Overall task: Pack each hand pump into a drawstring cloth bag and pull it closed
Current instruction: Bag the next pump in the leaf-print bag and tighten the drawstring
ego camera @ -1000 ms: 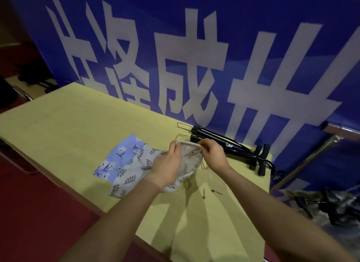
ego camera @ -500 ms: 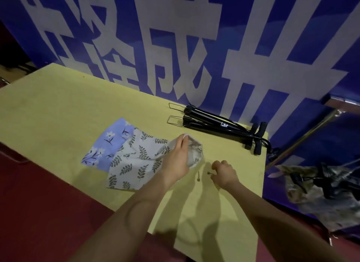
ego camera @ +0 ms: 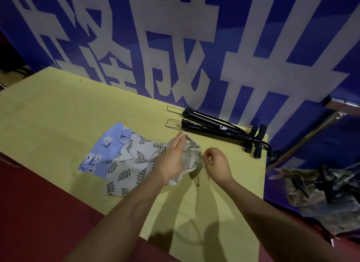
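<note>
Lying flat near the desk's (ego camera: 58, 105) front edge, a blue flowered bag (ego camera: 105, 148) waits half under the leaf-print bag (ego camera: 134, 160), whose mouth the left hand (ego camera: 173, 158) spreads with straight fingers, likely to free the cord. Beside it, the right hand (ego camera: 216, 164) pinches the drawstring (ego camera: 197, 154) with curled fingers. Two hand pumps (ego camera: 214, 131) lie unpacked along the back edge, toward the right corner.

The right hand (ego camera: 218, 164), down on the table (ego camera: 58, 109) by the loose cord end half a second ago, is now pinching at the leaf-print bag's (ego camera: 136, 164) gathered mouth again
</note>
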